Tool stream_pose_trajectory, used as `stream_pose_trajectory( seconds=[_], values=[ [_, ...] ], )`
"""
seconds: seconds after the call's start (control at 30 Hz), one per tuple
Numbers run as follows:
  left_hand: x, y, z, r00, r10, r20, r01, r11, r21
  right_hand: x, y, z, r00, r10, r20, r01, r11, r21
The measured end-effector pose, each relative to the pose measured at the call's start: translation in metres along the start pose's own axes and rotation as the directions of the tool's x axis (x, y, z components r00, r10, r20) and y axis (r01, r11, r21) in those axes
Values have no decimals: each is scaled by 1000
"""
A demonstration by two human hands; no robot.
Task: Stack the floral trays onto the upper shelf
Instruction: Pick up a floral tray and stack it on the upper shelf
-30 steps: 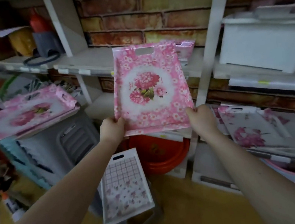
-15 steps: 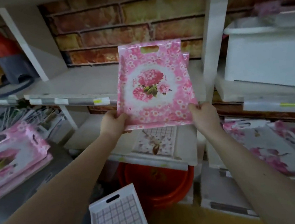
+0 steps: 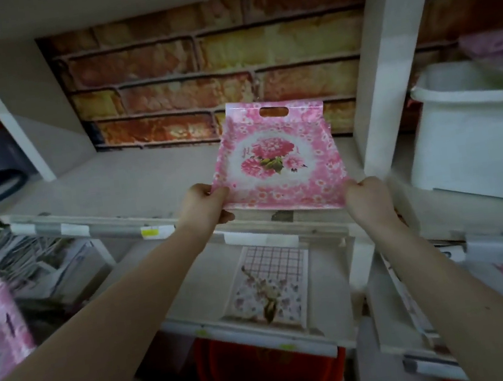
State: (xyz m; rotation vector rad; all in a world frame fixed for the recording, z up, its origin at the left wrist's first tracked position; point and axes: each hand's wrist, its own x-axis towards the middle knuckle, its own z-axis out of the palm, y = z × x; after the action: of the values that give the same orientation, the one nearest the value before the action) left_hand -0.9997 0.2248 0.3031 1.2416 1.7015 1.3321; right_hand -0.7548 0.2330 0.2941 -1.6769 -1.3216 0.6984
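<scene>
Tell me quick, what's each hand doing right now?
The left hand grips the tray at its near left corner.
The right hand grips its near right corner.

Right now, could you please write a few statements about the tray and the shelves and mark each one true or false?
1. The left hand and the right hand each hold a near corner of the pink floral tray. True.
2. The pink floral tray lies flat and released on the upper shelf. False: it is tilted and both hands hold it.
3. A white tub stands to the right of the white upright post. True.
4. The grid-patterned tray lies on the upper shelf beside the pink one. False: it lies on the lower shelf, beneath.
</scene>
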Motion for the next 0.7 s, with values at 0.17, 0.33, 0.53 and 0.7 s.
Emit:
stream_pose_trajectory(
  seconds=[0.17,0.33,0.53,0.7],
  values=[
    [39,5,0,1000,-3,-28,4,999,42,20,-20,15,1000,30,-9,-30,1000,2],
    [78,10,-2,999,48,-9,-44,973,228,46,-37,24,996,46,-79,-54,994,-99],
    [105,5,10,996,74,50,-83,972,219,69,-48,33,995,44,-88,-59,984,-168],
    [112,-14,20,997,51,50,-60,977,205,81,-40,42,992,79,-102,-95,981,-167]
  ],
)
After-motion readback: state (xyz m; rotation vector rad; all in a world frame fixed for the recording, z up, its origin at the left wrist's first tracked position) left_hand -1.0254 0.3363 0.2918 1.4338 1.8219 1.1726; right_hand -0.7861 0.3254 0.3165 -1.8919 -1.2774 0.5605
